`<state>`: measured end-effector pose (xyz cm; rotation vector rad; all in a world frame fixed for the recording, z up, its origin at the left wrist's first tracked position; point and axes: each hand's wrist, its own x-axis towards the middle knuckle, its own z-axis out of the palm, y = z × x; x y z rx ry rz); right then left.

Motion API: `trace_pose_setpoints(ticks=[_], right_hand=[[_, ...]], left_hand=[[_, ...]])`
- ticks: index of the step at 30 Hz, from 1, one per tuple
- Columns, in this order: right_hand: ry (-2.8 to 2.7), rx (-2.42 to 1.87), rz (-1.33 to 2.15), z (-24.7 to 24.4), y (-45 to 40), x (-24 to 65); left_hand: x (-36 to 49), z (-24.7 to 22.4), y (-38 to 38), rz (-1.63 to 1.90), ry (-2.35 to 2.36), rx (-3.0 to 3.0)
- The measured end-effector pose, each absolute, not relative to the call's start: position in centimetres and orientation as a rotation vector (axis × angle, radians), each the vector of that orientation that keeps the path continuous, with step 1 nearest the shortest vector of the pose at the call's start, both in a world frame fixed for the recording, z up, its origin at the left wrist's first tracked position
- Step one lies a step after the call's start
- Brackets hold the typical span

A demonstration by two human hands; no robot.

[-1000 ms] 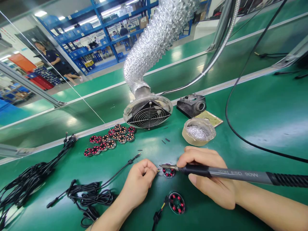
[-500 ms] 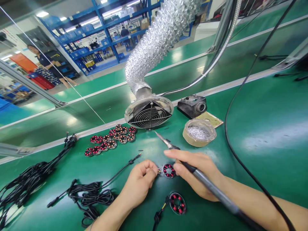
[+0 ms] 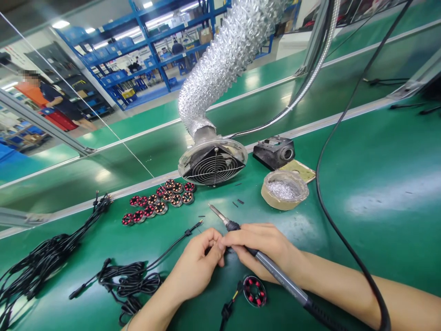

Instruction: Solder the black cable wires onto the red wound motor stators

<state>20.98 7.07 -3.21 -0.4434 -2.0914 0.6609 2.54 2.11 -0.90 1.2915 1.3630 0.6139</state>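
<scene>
My right hand point(image 3: 275, 243) is closed around a soldering iron point(image 3: 280, 278), its tip pointing up and left above the bench. My left hand point(image 3: 196, 264) is pinched shut, its fingertips meeting those of my right hand. The thin wires of a small motor stator, seen in its fingers half a second ago, are now mostly hidden. That stator is covered by my right hand. Nearer to me lies another stator point(image 3: 245, 287) with red windings, joined by coloured wires to a black cable point(image 3: 225, 312).
A fume extractor hood point(image 3: 184, 168) on a silver hose point(image 3: 210, 69) stands behind. Right of it are a black stand point(image 3: 272, 158) and a round tub point(image 3: 279, 202) of metal shavings. Several stators point(image 3: 161, 208) and black cables point(image 3: 131, 276) lie left. A person point(image 3: 51, 96) is beyond.
My right hand has moved left with the soldering iron, its fingers now touching my left fingertips and covering the stator. My left hand has hardly moved. The person in the background has shifted left.
</scene>
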Motion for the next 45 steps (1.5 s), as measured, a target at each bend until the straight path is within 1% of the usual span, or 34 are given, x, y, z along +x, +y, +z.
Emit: trace_pose_setpoints(ticks=[4,12,18,24,30,37,45], right_hand=[[-2.047,-0.455,0.677,-3.0,7.0,21.1],[-2.052,-0.621,0.916,-3.5,6.3,20.8],[-2.006,-0.72,0.839,-3.5,6.4,20.5],[-2.028,-0.592,0.771,-3.4,6.7,20.9],[-2.02,-0.572,0.668,-1.2,7.3,23.5],[-1.942,-0.47,0.856,-0.5,7.0,24.6],[-1.924,-0.449,0.869,-0.9,7.0,24.0]], left_hand=[[2.7,-1.3,2.2,0.644,1.374,1.184],[2.9,-1.3,2.2,0.675,1.421,1.12],[3.1,-1.5,2.1,0.686,1.447,1.088],[3.4,-1.5,2.2,0.712,1.467,1.083],[3.6,-1.4,2.2,0.702,1.498,1.087],[3.7,-1.1,2.4,0.672,1.527,1.072],[3.8,-1.1,2.3,0.666,1.529,1.068]])
